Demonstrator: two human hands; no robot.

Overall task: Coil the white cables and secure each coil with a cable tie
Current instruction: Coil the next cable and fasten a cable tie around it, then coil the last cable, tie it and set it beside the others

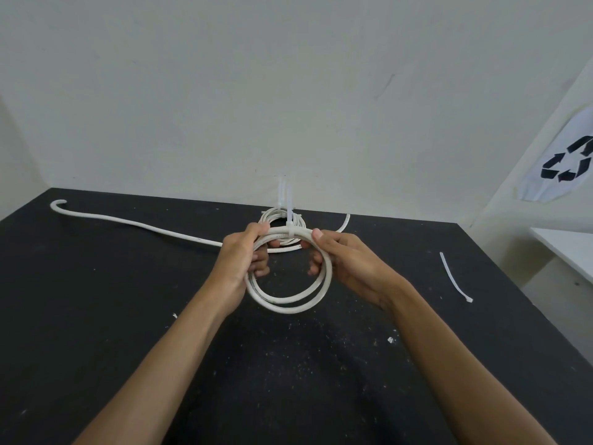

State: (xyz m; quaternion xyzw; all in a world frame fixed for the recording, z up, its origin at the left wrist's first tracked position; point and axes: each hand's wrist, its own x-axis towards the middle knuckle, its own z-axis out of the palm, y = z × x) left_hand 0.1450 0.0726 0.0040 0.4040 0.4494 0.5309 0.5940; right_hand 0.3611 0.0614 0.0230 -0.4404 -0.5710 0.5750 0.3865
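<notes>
While both hands, left (242, 255) and right (345, 258), grip the springy white round cable coil (288, 300) | I'd hold beside its translucent plastic cable tie (289, 220).

Black speckled table (96, 316) against white wall (224, 91); recycling-symbol sign (564, 162) right.

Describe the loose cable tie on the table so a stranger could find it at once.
Start at the black table and go to its right side, well clear of both hands. There a thin white cable tie lies flat by itself near the edge. Unlike the tie on the held coil, or the one on the coil behind, it wraps nothing.
</notes>
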